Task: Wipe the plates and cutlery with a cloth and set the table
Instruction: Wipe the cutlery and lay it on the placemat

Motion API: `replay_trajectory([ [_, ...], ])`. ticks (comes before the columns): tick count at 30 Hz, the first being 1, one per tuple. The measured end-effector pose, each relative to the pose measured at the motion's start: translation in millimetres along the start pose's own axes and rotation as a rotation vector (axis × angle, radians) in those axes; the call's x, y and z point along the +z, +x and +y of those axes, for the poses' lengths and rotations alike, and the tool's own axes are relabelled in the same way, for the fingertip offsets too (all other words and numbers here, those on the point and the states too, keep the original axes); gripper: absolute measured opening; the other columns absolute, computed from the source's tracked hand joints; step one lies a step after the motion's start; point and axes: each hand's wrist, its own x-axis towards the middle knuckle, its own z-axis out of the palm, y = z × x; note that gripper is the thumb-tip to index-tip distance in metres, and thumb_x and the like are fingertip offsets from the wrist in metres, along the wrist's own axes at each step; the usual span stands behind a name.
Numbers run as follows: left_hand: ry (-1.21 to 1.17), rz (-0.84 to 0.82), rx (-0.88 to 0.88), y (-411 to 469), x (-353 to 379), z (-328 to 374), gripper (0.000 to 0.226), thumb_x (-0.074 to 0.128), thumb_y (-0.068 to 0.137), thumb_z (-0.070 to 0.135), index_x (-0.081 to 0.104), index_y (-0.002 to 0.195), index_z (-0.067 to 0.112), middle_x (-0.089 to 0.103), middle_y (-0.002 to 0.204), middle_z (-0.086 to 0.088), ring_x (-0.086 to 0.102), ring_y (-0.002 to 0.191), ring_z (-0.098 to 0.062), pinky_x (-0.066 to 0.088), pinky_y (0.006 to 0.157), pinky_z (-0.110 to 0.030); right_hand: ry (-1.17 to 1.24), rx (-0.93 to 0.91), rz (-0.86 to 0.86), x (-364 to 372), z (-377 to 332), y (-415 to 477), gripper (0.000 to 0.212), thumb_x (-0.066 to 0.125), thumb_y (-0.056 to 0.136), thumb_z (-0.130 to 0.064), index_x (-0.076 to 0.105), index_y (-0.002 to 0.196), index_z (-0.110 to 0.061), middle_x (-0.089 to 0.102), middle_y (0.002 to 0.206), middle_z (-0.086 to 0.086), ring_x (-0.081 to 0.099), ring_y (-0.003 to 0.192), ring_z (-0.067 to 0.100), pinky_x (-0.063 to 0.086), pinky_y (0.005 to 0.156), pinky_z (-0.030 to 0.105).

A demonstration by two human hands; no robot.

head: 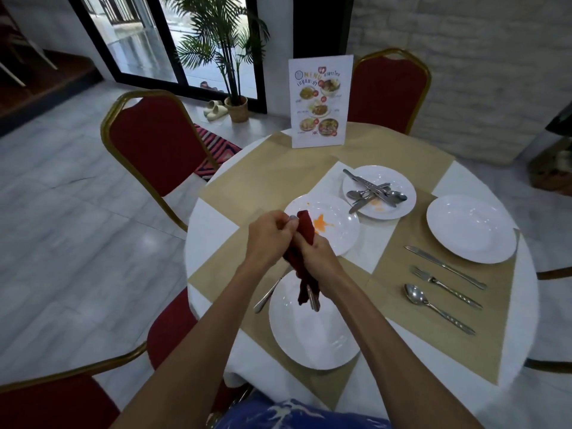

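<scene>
One setting (470, 227) is laid at three o'clock, a utensil (313, 300) at centre is pinched by the left hand (267, 239) and wrapped in the cloth (306, 227) in the right hand's (317, 253) grip, and the stained plate (335, 235) and heaped cutlery (371, 193) at twelve o'clock are left unwiped.

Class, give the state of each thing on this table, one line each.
Near plate: clean.
Middle plate: orange stain.
Far plate: stained, cutlery piled on it.
Right plate: clean.
Knife, fork, spoon: laid beside it.
Red cloth: gripped by right hand, wrapped round a cutlery piece.
Left hand: pinches that piece.
</scene>
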Motion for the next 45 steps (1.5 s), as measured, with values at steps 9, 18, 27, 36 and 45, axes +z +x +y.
replay_trajectory([
  [9,-0.177,0.056,-0.07,11.0,-29.6,-16.6,0.026,0.07,0.088,0.037,0.067,0.074,0.016,0.064,0.067,0.003,0.057,0.067,-0.016,0.043,0.063,-0.029,0.062,-0.007,-0.163,10.2,-13.1,-8.1,0.011,0.058,0.103,-0.021,0.061,0.109,-0.011,0.065,0.078,0.011,0.062,0.057,0.02,0.049,0.05,0.028],
  [18,-0.19,0.2,-0.083,23.3,-41.6,-28.6,0.033,0.062,0.09,0.048,0.073,0.087,0.016,0.073,0.082,-0.005,0.071,0.081,-0.024,0.058,0.075,-0.044,-0.072,0.009,-0.218,16.2,-6.8,-9.4,0.014,0.05,0.106,-0.02,0.057,0.117,-0.015,0.065,0.081,0.004,0.063,0.058,0.012,0.05,0.052,0.026],
  [27,-0.556,0.186,-0.346,17.9,-38.0,-53.7,0.027,0.072,0.089,0.035,0.075,0.106,0.014,0.076,0.096,-0.006,0.073,0.089,-0.022,0.061,0.071,-0.034,-0.104,-0.004,-0.1,36.6,13.7,2.3,0.027,0.053,0.105,-0.025,0.056,0.13,-0.015,0.068,0.099,0.005,0.067,0.077,0.015,0.051,0.055,0.02],
  [36,-0.687,0.059,-0.547,-1.7,-35.8,-75.5,0.006,0.072,0.089,0.015,0.074,0.092,0.011,0.075,0.09,-0.009,0.072,0.084,-0.022,0.059,0.074,-0.03,-0.17,0.046,-0.149,62.6,19.5,21.8,0.02,0.05,0.106,-0.026,0.058,0.123,-0.019,0.072,0.092,0.002,0.073,0.071,0.014,0.059,0.059,0.029],
  [45,-0.574,0.086,-0.583,65.4,-65.1,-130.5,0.021,0.072,0.088,0.01,0.069,0.108,0.005,0.074,0.092,-0.012,0.072,0.078,-0.024,0.061,0.065,-0.032,-0.346,0.234,-0.017,52.9,51.8,36.6,0.029,0.049,0.106,-0.029,0.05,0.129,-0.012,0.071,0.093,0.01,0.071,0.063,0.019,0.053,0.048,0.029],
])
